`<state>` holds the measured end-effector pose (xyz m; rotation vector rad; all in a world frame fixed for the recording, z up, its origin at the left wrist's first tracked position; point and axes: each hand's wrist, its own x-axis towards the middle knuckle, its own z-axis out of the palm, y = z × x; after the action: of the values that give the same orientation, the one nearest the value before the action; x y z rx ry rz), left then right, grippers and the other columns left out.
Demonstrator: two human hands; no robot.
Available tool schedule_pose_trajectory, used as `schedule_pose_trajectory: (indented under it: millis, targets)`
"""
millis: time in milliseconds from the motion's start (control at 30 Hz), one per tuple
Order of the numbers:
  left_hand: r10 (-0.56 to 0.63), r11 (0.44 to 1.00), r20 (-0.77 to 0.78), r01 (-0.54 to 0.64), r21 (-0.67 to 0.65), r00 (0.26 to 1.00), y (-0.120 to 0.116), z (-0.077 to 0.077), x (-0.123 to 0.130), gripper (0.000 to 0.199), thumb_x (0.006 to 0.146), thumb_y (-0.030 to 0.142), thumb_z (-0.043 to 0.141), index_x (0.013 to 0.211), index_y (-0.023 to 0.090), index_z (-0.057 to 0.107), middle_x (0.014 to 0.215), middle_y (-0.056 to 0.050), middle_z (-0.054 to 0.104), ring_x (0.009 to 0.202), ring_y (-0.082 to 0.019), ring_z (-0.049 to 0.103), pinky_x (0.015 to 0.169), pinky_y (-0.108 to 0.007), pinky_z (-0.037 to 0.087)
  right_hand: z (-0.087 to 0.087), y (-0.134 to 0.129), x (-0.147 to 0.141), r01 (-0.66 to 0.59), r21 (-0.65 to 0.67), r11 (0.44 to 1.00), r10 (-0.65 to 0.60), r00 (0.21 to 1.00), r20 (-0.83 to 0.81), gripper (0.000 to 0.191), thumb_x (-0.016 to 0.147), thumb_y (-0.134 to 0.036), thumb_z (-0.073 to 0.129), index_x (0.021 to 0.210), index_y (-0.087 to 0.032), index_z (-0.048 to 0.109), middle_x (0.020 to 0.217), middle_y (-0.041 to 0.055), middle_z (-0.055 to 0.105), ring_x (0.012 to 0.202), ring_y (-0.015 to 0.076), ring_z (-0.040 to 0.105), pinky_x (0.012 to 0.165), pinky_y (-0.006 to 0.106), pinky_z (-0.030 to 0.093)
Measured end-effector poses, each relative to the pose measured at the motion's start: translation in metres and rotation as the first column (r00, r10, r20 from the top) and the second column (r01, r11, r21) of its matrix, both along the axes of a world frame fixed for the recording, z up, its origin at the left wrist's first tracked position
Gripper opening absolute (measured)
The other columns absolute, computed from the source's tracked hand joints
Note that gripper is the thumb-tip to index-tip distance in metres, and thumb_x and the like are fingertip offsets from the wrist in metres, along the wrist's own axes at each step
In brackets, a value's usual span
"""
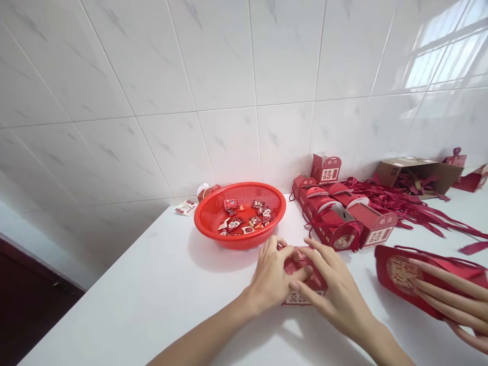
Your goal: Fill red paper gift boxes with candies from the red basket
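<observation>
A small red gift box (296, 299) with a pale label on its front stands on the white table, close in front of me. My left hand (272, 279) is curled over its left side and top, the fingers bent inward. From the right, my right hand (337, 279) grips the same box, with thumb and fingers around its upper part. The fingertips of both hands nearly meet above the box and hide much of its top. Just behind my left hand is a red plastic basket (203, 227), holding several wrapped sweets (235, 223).
Several red gift boxes (377, 223) with ribbon handles stand behind my right hand. Dark red ribbons (415, 208) spread toward a cardboard box (392, 173). At right, another person's hand (453, 300) holds a red box (391, 269). A tiled wall (229, 61) borders the table.
</observation>
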<state>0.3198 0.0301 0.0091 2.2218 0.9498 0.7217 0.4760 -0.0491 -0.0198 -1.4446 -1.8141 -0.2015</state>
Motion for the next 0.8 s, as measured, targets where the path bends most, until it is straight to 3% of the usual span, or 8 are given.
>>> schedule_pose_trajectory:
  millis: [167, 400, 533, 633, 800]
  targets:
    - [-0.010, 1.000, 0.005, 0.010, -0.008, 1.000, -0.011, 0.001, 0.009, 0.023, 0.095, 0.036, 0.055, 0.085, 0.020, 0.069, 0.106, -0.008, 0.054, 0.111, -0.026, 0.051, 0.102, -0.045, 0.042, -0.022, -0.028, -0.005, 0.107, 0.030, 0.994, -0.107, 0.994, 0.021, 0.068, 0.091, -0.058, 0.062, 0.149, -0.031, 0.041, 0.142, 0.0158, 0.055, 0.123, 0.0380, 0.059, 0.093, 0.054, 0.053]
    - [-0.162, 0.976, 0.129, 0.178, -0.123, 0.978, -0.023, -0.006, 0.019, 0.030, 0.099, 0.038, 0.048, 0.102, 0.022, 0.074, 0.116, -0.009, 0.059, 0.121, -0.026, 0.047, 0.110, -0.043, 0.038, -0.027, -0.046, -0.004, 0.224, 0.049, 0.973, -0.222, 0.974, -0.045, 0.053, 0.093, -0.042, 0.060, 0.143, -0.030, 0.046, 0.145, 0.0123, 0.053, 0.126, 0.0368, 0.055, 0.099, 0.054, 0.048]
    - [-0.256, 0.951, 0.139, 0.275, -0.141, 0.957, -0.023, -0.003, 0.013, 0.032, 0.099, 0.035, 0.047, 0.113, 0.027, 0.075, 0.125, -0.008, 0.059, 0.126, -0.025, 0.046, 0.113, -0.043, 0.035, -0.028, -0.055, -0.009, 0.229, 0.044, 0.972, -0.226, 0.972, -0.066, 0.051, 0.095, -0.037, 0.056, 0.144, -0.031, 0.045, 0.145, 0.0116, 0.053, 0.129, 0.0381, 0.052, 0.098, 0.056, 0.047]
    - [-0.304, 0.928, 0.127, 0.324, -0.184, 0.944, -0.025, 0.002, 0.003, 0.032, 0.099, 0.037, 0.049, 0.116, 0.029, 0.076, 0.121, -0.008, 0.060, 0.122, -0.025, 0.051, 0.110, -0.043, 0.037, -0.033, -0.064, -0.013, 0.211, 0.058, 0.976, -0.205, 0.974, -0.100, 0.057, 0.092, -0.039, 0.060, 0.146, -0.031, 0.043, 0.145, 0.0118, 0.053, 0.131, 0.0402, 0.050, 0.101, 0.059, 0.044]
    - [-0.459, 0.848, 0.172, 0.487, -0.209, 0.872, -0.027, 0.006, -0.011, 0.036, 0.101, 0.043, 0.049, 0.122, 0.028, 0.073, 0.116, -0.008, 0.063, 0.111, -0.022, 0.059, 0.104, -0.036, 0.044, -0.036, -0.084, -0.007, 0.157, 0.082, 0.984, -0.148, 0.983, -0.111, 0.060, 0.088, -0.027, 0.066, 0.144, -0.033, 0.047, 0.142, 0.0106, 0.056, 0.128, 0.0385, 0.053, 0.098, 0.055, 0.048]
